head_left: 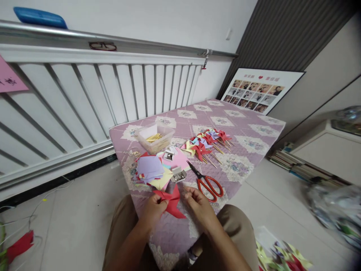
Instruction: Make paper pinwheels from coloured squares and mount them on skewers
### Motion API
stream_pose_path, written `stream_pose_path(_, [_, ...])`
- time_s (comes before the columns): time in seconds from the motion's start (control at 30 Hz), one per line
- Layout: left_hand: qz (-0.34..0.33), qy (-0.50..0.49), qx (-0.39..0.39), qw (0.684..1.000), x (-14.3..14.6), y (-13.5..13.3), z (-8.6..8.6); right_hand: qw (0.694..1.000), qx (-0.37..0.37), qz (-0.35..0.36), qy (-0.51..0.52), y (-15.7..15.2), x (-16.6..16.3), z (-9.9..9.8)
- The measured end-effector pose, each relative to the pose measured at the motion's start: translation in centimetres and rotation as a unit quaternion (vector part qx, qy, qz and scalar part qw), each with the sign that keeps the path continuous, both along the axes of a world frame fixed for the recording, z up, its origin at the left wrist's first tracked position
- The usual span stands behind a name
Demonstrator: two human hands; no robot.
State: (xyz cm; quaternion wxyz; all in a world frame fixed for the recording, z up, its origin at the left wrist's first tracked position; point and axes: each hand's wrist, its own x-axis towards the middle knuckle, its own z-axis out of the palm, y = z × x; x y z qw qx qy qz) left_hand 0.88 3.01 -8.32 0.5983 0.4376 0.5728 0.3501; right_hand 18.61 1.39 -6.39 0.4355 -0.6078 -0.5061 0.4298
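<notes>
A red paper pinwheel (172,202) is pinched between the thumb and fingers of my left hand (154,209), above the near end of the table. Just to its right, my right hand (196,201) has thumb and fingertips drawn together, apart from the paper; anything between them is too small to make out. Beyond the hands lie a stack of lilac paper squares (150,167), a yellow paper piece (162,180) and a small open box (178,175) with shiny bits in it. Scissors with red handles (208,186) rest right of my right hand.
A clear plastic tub (156,139) holds thin sticks. Several finished pinwheels on sticks (207,142) lie mid-table on the purple patterned cloth (194,122). A white radiator (152,88) runs along the left. More pinwheels (282,256) sit low at right.
</notes>
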Motion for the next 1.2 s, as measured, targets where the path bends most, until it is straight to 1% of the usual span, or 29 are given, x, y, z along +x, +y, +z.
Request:
stream_pose_path(0.07, [0.011, -0.009, -0.009, 1.000, -0.1, 0.3, -0.3, 0.998, 0.018, -0.002, -0.063, 1.3, 0.9, 0.5])
stream_pose_path(0.17, [0.020, -0.009, -0.007, 1.000, -0.1, 0.4, -0.9, 0.992, 0.026, 0.005, -0.127, 3.3, 1.5, 1.1])
stream_pose_path(0.3, [0.014, -0.021, 0.010, 1.000, -0.2, 0.3, -1.4, 0.972, 0.032, 0.053, -0.228, 5.8, 1.0, 1.8])
stream_pose_path(0.47, [-0.003, -0.037, 0.045, 0.998, -0.2, 0.2, -1.5, 0.923, 0.018, 0.137, -0.359, 8.8, 0.1, 2.5])
stream_pose_path(0.67, [0.007, -0.047, 0.044, 0.998, -0.1, 0.2, -1.2, 0.851, -0.047, 0.191, -0.487, 10.8, -1.5, 3.5])
stream_pose_path(0.8, [0.007, -0.052, 0.033, 0.998, -0.2, 0.3, -1.1, 0.811, -0.091, 0.203, -0.540, 11.3, -2.5, 4.2])
stream_pose_path(0.93, [0.007, -0.037, 0.034, 0.999, -0.2, 0.3, -1.2, 0.783, -0.119, 0.211, -0.573, 11.7, -2.9, 4.2])
stream_pose_path(1.07, [0.002, -0.030, 0.042, 0.999, -0.3, 0.3, -1.3, 0.767, -0.129, 0.219, -0.589, 11.9, -2.9, 3.6])
stream_pose_path(1.2, [-0.005, -0.032, 0.045, 0.998, -0.3, 0.2, -1.4, 0.764, -0.134, 0.212, -0.594, 11.8, -2.8, 3.0])
